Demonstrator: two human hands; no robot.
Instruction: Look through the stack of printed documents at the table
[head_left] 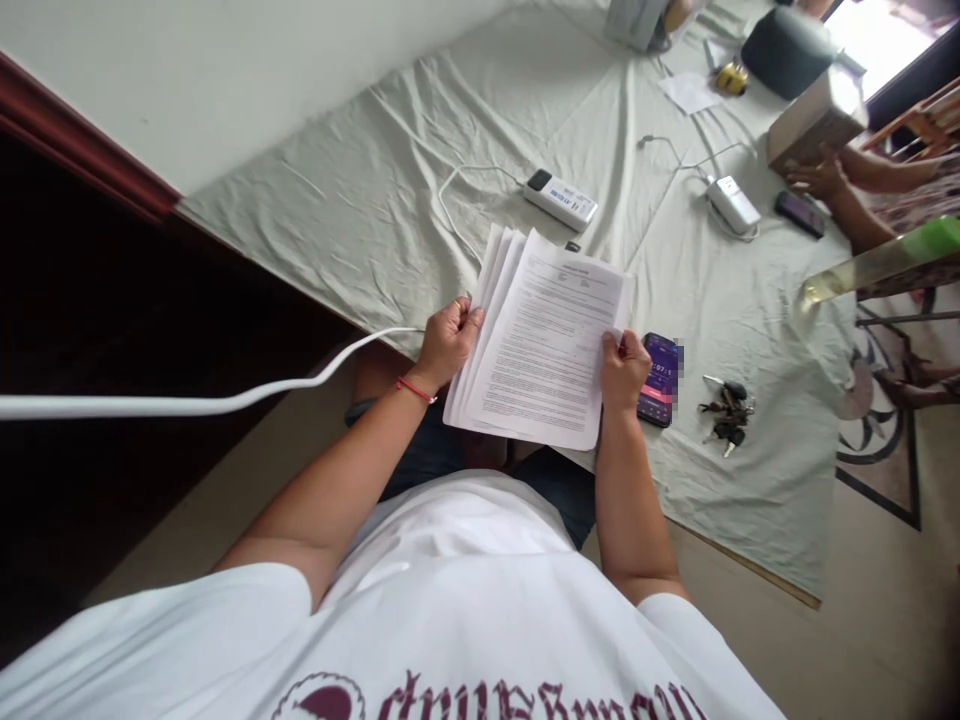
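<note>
A stack of printed paper sheets is held up over the near edge of the cloth-covered table, its left edges fanned apart. My left hand pinches the stack's left side, thumb on top; a ring and a red wrist string show on it. On the right edge, my right hand grips the sheets with its thumb in front. Just beyond that hand lies a phone with a lit purple screen. The fingers behind the paper are hidden.
Keys lie right of the phone. Behind the papers rests a white power strip with a cable. Farther right are a white adapter, a dark phone, a bottle and a box near another person's hand.
</note>
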